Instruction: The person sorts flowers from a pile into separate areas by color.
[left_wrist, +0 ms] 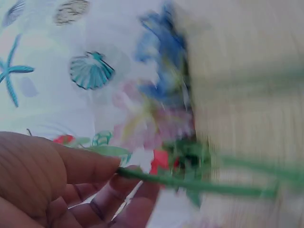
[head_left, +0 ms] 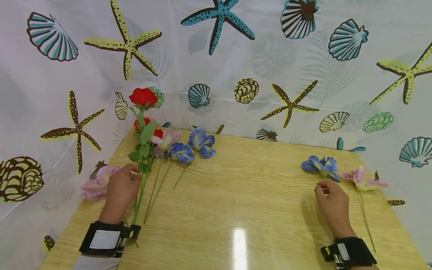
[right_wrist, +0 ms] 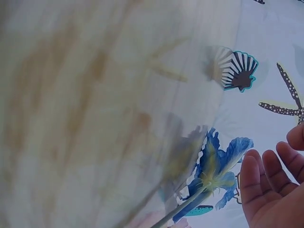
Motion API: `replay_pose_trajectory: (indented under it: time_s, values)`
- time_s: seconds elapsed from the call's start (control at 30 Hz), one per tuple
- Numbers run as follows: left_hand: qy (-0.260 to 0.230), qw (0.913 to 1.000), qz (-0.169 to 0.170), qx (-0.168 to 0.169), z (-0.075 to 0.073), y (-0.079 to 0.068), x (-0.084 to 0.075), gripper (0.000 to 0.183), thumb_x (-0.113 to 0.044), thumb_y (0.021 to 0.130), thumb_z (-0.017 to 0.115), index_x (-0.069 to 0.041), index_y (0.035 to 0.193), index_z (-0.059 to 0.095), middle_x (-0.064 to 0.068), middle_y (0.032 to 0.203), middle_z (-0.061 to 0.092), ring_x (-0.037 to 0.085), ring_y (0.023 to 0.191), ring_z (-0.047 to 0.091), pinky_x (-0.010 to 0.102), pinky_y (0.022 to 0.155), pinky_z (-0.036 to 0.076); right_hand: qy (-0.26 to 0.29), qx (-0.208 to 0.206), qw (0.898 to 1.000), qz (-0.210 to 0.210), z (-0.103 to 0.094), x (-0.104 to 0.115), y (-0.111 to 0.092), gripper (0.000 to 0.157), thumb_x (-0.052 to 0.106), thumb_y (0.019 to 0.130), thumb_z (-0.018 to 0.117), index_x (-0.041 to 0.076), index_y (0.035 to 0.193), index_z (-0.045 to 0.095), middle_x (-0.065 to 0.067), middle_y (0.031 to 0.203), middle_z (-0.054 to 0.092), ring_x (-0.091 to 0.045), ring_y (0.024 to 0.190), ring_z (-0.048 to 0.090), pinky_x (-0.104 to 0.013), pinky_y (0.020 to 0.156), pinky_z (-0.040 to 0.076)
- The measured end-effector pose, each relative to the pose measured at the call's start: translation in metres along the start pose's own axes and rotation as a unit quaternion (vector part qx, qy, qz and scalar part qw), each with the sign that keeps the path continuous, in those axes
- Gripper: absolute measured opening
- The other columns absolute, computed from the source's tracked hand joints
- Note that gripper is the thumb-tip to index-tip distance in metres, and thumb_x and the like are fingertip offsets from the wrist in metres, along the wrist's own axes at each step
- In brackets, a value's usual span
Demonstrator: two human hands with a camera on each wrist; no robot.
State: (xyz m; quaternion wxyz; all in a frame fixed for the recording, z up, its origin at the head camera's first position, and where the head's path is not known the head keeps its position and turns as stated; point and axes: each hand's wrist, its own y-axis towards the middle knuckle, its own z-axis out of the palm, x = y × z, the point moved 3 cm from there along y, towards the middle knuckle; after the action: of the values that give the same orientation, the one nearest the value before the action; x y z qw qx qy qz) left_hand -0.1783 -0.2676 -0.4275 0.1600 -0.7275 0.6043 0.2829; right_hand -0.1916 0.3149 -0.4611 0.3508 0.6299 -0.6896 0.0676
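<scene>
My left hand (head_left: 123, 185) pinches the green stem (left_wrist: 199, 186) of a red rose (head_left: 143, 97) between thumb and fingers. Its bloom stands up past the hand, leaves below it. Beside and behind it are more red roses (head_left: 158, 133), a pink flower (head_left: 167, 138) and two blue flowers (head_left: 201, 142). Another pink flower (head_left: 98, 183) is partly hidden by the hand. At the right, my right hand (head_left: 332, 200) hovers just below a blue flower (head_left: 320, 167). Its fingers (right_wrist: 273, 175) are loosely bent with nothing between them, apart from the blue flower's stem (right_wrist: 183, 209).
A pink flower (head_left: 361, 180) with a long stem lies right of my right hand. The wooden table (head_left: 243, 195) is backed by a white cloth (head_left: 229, 67) printed with shells and starfish. Both wrists wear black straps (head_left: 354, 251).
</scene>
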Motion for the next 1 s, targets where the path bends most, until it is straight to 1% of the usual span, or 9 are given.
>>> replay_pose_trajectory:
  time_s: [0.07,0.17,0.23,0.3,0.47,0.53,0.73,0.9,1.0]
  values:
    - [-0.047,0.9986,0.001,0.025,0.005,-0.001,-0.003,0.029,-0.014,0.095,0.048,0.001,0.120,0.051,0.022,0.098,0.063,0.024,0.063,0.060,0.033,0.047,0.041,0.003,0.000,1.000,0.001,0.000,0.001,-0.001,0.026,0.020,0.095,0.049,0.002,0.106,0.063,-0.013,0.097,0.060,-0.028,0.085,0.056,-0.031,0.058,0.044]
    - [-0.093,0.9947,0.002,0.044,0.014,-0.004,-0.007,0.033,-0.016,0.097,0.046,0.000,0.126,0.046,0.020,0.101,0.061,0.024,0.068,0.063,0.033,0.049,0.044,0.010,-0.003,1.000,0.000,0.001,0.004,-0.003,0.025,0.020,0.095,0.049,0.002,0.106,0.063,-0.012,0.097,0.061,-0.028,0.085,0.057,-0.028,0.057,0.044]
    - [-0.121,0.9914,0.007,0.050,0.021,-0.007,-0.010,0.033,-0.017,0.097,0.047,-0.002,0.126,0.045,0.019,0.101,0.060,0.025,0.071,0.064,0.033,0.051,0.046,0.013,-0.004,1.000,-0.002,0.002,0.006,-0.004,0.025,0.021,0.095,0.049,0.003,0.106,0.063,-0.012,0.098,0.061,-0.028,0.086,0.057,-0.028,0.059,0.045]
    - [-0.139,0.9891,0.019,0.045,0.028,-0.011,-0.015,0.030,-0.017,0.097,0.049,-0.003,0.124,0.047,0.017,0.100,0.059,0.024,0.073,0.064,0.032,0.054,0.048,0.018,-0.003,1.000,-0.004,0.003,0.009,-0.004,0.025,0.021,0.095,0.049,0.003,0.106,0.063,-0.012,0.099,0.061,-0.028,0.087,0.057,-0.031,0.061,0.045]
    - [-0.206,0.9754,0.056,0.053,0.043,-0.019,-0.034,0.026,-0.016,0.096,0.052,-0.007,0.120,0.049,0.013,0.098,0.057,0.024,0.079,0.064,0.030,0.061,0.053,0.021,-0.006,1.000,-0.004,0.005,0.013,-0.002,0.026,0.021,0.095,0.048,0.004,0.106,0.063,-0.011,0.100,0.060,-0.027,0.087,0.057,-0.034,0.061,0.045]
    - [-0.237,0.9673,0.062,0.063,0.047,-0.021,-0.041,0.026,-0.016,0.095,0.053,-0.008,0.120,0.049,0.013,0.099,0.056,0.025,0.082,0.064,0.030,0.063,0.053,0.022,-0.006,1.000,0.002,0.005,0.014,0.000,0.026,0.022,0.095,0.048,0.004,0.107,0.063,-0.011,0.101,0.060,-0.027,0.088,0.057,-0.033,0.061,0.045]
    - [-0.279,0.9543,0.061,0.088,0.060,-0.025,-0.061,0.025,-0.015,0.094,0.055,-0.010,0.118,0.051,0.012,0.098,0.055,0.023,0.079,0.062,0.031,0.064,0.053,0.045,0.026,0.998,0.029,0.012,0.025,0.003,0.031,0.028,0.095,0.048,0.007,0.114,0.060,-0.010,0.108,0.059,-0.025,0.093,0.055,-0.034,0.064,0.046]
    - [-0.290,0.9483,0.079,0.102,0.073,-0.029,-0.077,0.022,-0.016,0.094,0.056,-0.012,0.115,0.053,0.007,0.094,0.057,0.017,0.072,0.060,0.029,0.062,0.053,0.084,0.038,0.995,0.024,0.017,0.050,0.000,0.034,0.030,0.096,0.048,0.008,0.119,0.058,-0.009,0.113,0.056,-0.024,0.097,0.054,-0.035,0.068,0.046]
    - [-0.287,0.9476,0.093,0.107,0.081,-0.033,-0.086,0.020,-0.016,0.093,0.057,-0.014,0.113,0.054,0.004,0.091,0.057,0.015,0.070,0.060,0.029,0.060,0.051,0.114,0.047,0.992,0.016,0.022,0.068,-0.002,0.035,0.031,0.096,0.048,0.008,0.122,0.055,-0.010,0.115,0.055,-0.025,0.100,0.054,-0.039,0.072,0.046]
